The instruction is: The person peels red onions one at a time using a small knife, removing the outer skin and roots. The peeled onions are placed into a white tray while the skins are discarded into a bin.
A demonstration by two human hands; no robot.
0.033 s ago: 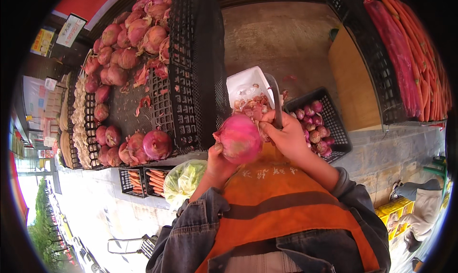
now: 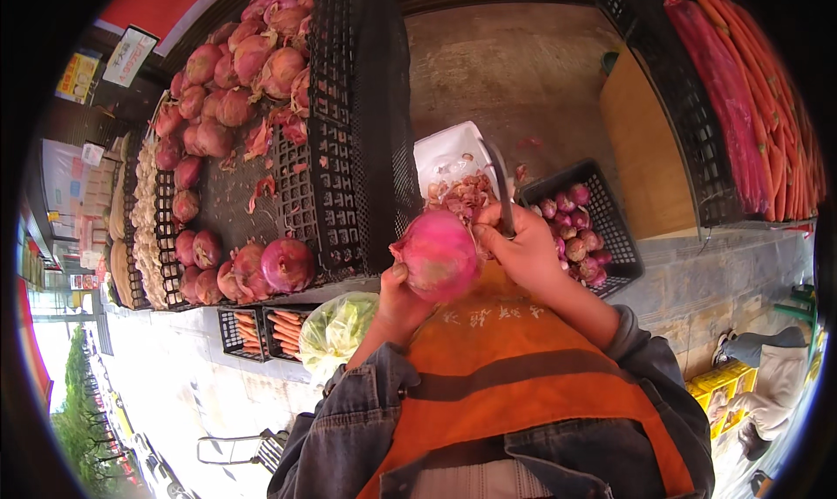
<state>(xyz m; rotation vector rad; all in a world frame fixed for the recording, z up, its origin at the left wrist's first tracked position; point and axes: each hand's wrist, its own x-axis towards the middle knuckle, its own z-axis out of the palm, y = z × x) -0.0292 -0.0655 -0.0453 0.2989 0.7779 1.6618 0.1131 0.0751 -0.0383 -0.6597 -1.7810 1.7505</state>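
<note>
My left hand (image 2: 404,300) is closed round the lower left side of a big, bright pink-purple onion (image 2: 438,257). The onion hangs in front of my orange apron. My right hand (image 2: 521,251), fingers bent, grips a dark, curved, narrow tool (image 2: 502,181) that looks like a blade; its thumb and fingertips are close to the onion's right side. I cannot tell whether they touch it. Beyond the onion stands a white bin (image 2: 446,150) with loose reddish onion skins (image 2: 469,191) in it.
Large onions (image 2: 248,54) fill part of a black crate (image 2: 336,142) on the left, beside garlic (image 2: 146,211). A black basket (image 2: 621,246) of small purple onions sits right of my hand. Bagged green produce (image 2: 338,332) lies lower left; carrots (image 2: 741,89) stand far right. A person (image 2: 776,386) is at lower right.
The onion and my hands have shifted only very slightly; both hands keep the same hold.
</note>
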